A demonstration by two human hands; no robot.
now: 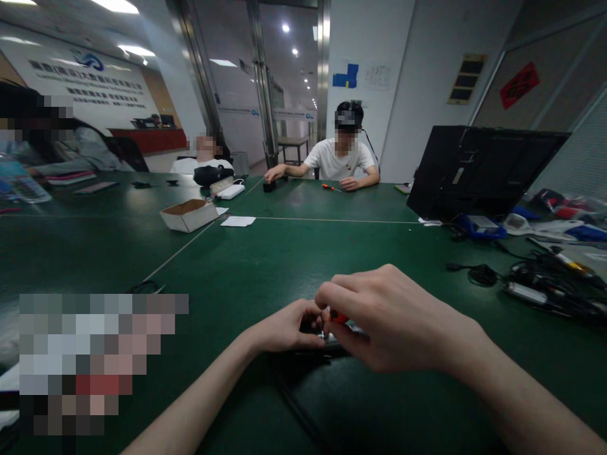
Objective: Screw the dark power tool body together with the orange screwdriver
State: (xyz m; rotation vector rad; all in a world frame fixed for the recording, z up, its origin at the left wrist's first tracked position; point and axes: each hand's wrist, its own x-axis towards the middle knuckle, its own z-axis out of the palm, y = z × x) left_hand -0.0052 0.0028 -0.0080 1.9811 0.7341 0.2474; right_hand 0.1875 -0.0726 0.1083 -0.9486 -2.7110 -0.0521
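Observation:
My right hand (384,316) is closed around an orange-red handle (337,315), which looks like a screwdriver's; most of it is hidden by my fingers. Close beside it, my left hand (284,325) curls its thumb and fingers over a flat black device (303,357) lying on the green table (227,272). Between my hands a small bright patch of the device shows, but the tool's tip cannot be made out. A black cable (296,401) runs from the device toward me.
Across the table sits a person in a white shirt (341,158), an orange screwdriver (328,186) before them. An open cardboard box (187,216) stands left. At right are a black monitor (478,170) and tangled cables (545,278). More people sit at left.

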